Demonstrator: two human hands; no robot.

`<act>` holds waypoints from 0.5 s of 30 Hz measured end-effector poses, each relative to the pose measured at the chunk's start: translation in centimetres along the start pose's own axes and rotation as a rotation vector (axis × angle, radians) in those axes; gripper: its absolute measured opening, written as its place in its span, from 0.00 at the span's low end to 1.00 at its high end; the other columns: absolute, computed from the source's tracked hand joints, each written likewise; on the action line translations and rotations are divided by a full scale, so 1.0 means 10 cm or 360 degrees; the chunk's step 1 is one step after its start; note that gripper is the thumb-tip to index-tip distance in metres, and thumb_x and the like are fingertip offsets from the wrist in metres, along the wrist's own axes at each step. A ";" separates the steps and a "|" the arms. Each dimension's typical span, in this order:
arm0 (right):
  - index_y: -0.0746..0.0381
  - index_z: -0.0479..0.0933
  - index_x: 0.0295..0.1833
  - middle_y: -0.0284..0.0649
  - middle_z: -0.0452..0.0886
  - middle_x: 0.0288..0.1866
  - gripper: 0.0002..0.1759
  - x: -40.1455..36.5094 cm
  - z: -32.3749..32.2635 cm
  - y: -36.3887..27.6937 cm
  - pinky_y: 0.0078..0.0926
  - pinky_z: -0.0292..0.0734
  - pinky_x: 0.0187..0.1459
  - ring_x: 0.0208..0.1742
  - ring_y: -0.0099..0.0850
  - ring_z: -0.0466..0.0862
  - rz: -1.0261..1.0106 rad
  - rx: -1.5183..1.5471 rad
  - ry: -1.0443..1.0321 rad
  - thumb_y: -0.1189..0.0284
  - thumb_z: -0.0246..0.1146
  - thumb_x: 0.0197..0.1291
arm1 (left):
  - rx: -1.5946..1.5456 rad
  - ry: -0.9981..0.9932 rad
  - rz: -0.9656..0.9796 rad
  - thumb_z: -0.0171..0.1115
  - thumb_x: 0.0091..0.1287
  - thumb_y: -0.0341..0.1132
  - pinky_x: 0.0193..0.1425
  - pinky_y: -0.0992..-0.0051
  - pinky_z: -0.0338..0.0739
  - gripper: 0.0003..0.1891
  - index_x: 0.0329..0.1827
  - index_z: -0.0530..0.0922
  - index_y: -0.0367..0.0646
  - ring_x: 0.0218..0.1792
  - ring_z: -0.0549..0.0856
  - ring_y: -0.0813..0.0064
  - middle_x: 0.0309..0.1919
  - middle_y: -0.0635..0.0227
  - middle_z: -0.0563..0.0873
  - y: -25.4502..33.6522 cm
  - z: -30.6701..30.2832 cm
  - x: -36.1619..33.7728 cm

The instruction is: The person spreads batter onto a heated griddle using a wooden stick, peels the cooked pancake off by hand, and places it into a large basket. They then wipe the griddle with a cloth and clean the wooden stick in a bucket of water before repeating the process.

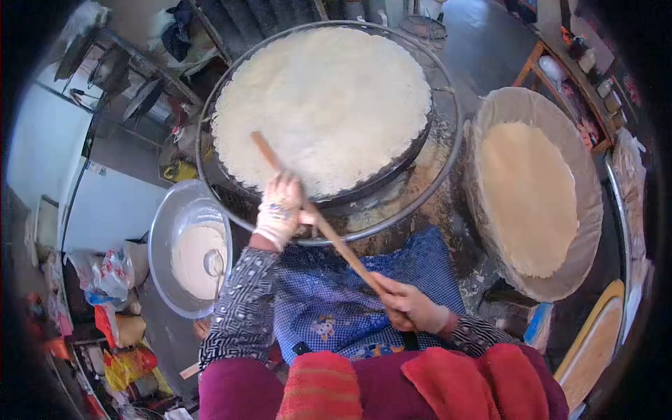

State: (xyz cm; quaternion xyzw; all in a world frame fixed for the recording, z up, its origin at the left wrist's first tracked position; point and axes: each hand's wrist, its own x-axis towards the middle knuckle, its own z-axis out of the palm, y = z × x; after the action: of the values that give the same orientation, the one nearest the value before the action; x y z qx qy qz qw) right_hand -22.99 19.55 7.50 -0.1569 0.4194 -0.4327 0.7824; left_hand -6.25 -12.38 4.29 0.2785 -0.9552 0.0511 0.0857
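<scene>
A long wooden stick (339,245) slants from the griddle down toward my body. My left hand (281,203), in a whitish glove, is closed round its upper part, near the griddle's front edge. Lower down, my right hand (413,304) grips the same stick above the blue checked apron (350,294). The stick's flat far end lies over a wide round sheet of pale batter (322,105), which covers the large round griddle (392,175). A metal ring (458,140) runs around the griddle.
At the left stands a metal basin (162,245) of pale batter with a ladle (214,262) in it. A lined basket (588,231) holding a tan flatbread sheet (528,196) is at the right. Bags (115,273) lie far left; an oval wooden board (595,343) is lower right.
</scene>
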 end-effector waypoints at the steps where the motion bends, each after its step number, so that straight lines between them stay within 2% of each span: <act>1: 0.46 0.54 0.80 0.28 0.68 0.18 0.32 0.13 0.15 -0.04 0.18 0.63 0.15 0.13 0.17 0.66 0.0015 -0.0224 0.0049 0.69 0.53 0.74 | -0.0006 -0.0033 -0.0140 0.65 0.55 0.50 0.75 0.53 0.59 0.37 0.63 0.69 0.32 0.69 0.68 0.45 0.65 0.46 0.72 -0.24 -0.18 -0.30; 3: 0.47 0.57 0.79 0.27 0.70 0.19 0.31 0.30 0.36 -0.16 0.18 0.64 0.15 0.14 0.17 0.68 -0.0045 -0.0447 0.0076 0.70 0.55 0.73 | -0.0071 0.0009 -0.0249 0.66 0.57 0.50 0.76 0.52 0.57 0.40 0.66 0.66 0.31 0.69 0.66 0.43 0.66 0.43 0.70 -0.44 -0.32 -0.57; 5: 0.47 0.58 0.79 0.27 0.71 0.20 0.31 0.37 0.42 -0.23 0.18 0.65 0.14 0.15 0.17 0.70 -0.0141 -0.0546 0.0159 0.70 0.56 0.72 | -0.0289 0.0312 -0.0274 0.66 0.57 0.49 0.77 0.52 0.54 0.41 0.68 0.64 0.30 0.70 0.65 0.41 0.67 0.39 0.68 -0.52 -0.44 -0.81; 6: 0.47 0.58 0.79 0.28 0.72 0.21 0.31 0.39 0.41 -0.25 0.18 0.65 0.14 0.15 0.17 0.70 -0.0208 -0.0527 0.0231 0.70 0.56 0.72 | -0.0189 0.0441 -0.0406 0.65 0.59 0.47 0.77 0.50 0.52 0.40 0.68 0.64 0.30 0.70 0.64 0.40 0.67 0.37 0.67 -0.53 -0.43 -0.90; 7: 0.47 0.58 0.78 0.28 0.73 0.21 0.32 0.42 0.40 -0.26 0.18 0.65 0.14 0.15 0.17 0.70 -0.0270 -0.0499 0.0306 0.71 0.56 0.72 | -0.0142 0.0503 -0.0355 0.65 0.60 0.46 0.77 0.48 0.51 0.36 0.66 0.66 0.30 0.70 0.63 0.40 0.66 0.39 0.67 -0.56 -0.39 -0.99; 8: 0.50 0.56 0.79 0.28 0.72 0.22 0.32 0.45 0.31 -0.29 0.15 0.64 0.14 0.15 0.16 0.70 -0.0379 -0.0297 0.0310 0.71 0.54 0.73 | -0.0049 0.0103 -0.0323 0.65 0.60 0.45 0.77 0.48 0.50 0.35 0.65 0.67 0.31 0.70 0.63 0.41 0.65 0.40 0.68 -0.54 -0.38 -1.00; 9: 0.49 0.57 0.79 0.27 0.71 0.20 0.32 0.53 0.28 -0.31 0.15 0.64 0.14 0.15 0.15 0.70 -0.0378 -0.0144 0.0360 0.70 0.56 0.72 | 0.0033 -0.0296 -0.0298 0.65 0.60 0.44 0.77 0.48 0.50 0.34 0.65 0.68 0.32 0.70 0.63 0.41 0.65 0.42 0.69 -0.48 -0.35 -1.03; 10: 0.48 0.58 0.79 0.28 0.72 0.23 0.32 0.60 0.28 -0.33 0.16 0.64 0.14 0.15 0.16 0.70 -0.0297 -0.0329 0.0363 0.70 0.56 0.72 | -0.0017 -0.0014 -0.0160 0.65 0.58 0.44 0.77 0.48 0.51 0.32 0.62 0.70 0.33 0.69 0.65 0.43 0.62 0.45 0.72 -0.52 -0.01 -1.19; 11: 0.46 0.59 0.78 0.29 0.74 0.26 0.32 0.68 0.31 -0.36 0.18 0.65 0.13 0.15 0.17 0.70 -0.0226 -0.0506 0.0365 0.70 0.57 0.71 | -0.0006 -0.0024 -0.0121 0.64 0.57 0.44 0.76 0.47 0.53 0.25 0.54 0.75 0.36 0.64 0.70 0.46 0.54 0.48 0.76 -0.45 0.01 -1.09; 13: 0.46 0.58 0.78 0.28 0.73 0.27 0.32 0.81 0.41 -0.41 0.18 0.65 0.14 0.15 0.17 0.71 -0.0198 -0.0527 0.0188 0.71 0.57 0.71 | 0.0006 -0.0032 -0.0148 0.63 0.58 0.42 0.75 0.47 0.56 0.18 0.44 0.76 0.39 0.56 0.74 0.50 0.45 0.52 0.78 -0.21 0.16 -1.04; 14: 0.46 0.59 0.78 0.27 0.73 0.27 0.32 0.68 0.53 -0.57 0.18 0.66 0.15 0.16 0.17 0.71 -0.0133 -0.0488 0.0121 0.70 0.57 0.71 | 0.0032 0.0069 -0.0125 0.62 0.58 0.43 0.73 0.49 0.58 0.14 0.38 0.75 0.41 0.51 0.77 0.53 0.40 0.55 0.78 -0.09 0.15 -1.00; 15: 0.47 0.59 0.78 0.27 0.74 0.28 0.32 0.63 0.51 -0.58 0.16 0.67 0.15 0.16 0.16 0.71 -0.0223 -0.0473 0.0162 0.70 0.57 0.71 | 0.0052 0.0063 -0.0166 0.61 0.59 0.44 0.72 0.50 0.60 0.13 0.38 0.76 0.43 0.49 0.78 0.53 0.39 0.57 0.79 0.04 0.14 -0.97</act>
State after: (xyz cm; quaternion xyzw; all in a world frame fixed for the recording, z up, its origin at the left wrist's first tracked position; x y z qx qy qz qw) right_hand -20.38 10.51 10.83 -0.2777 0.5059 -0.4269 0.6962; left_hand 1.40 -7.19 1.08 0.3283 -0.9365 0.0675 0.1027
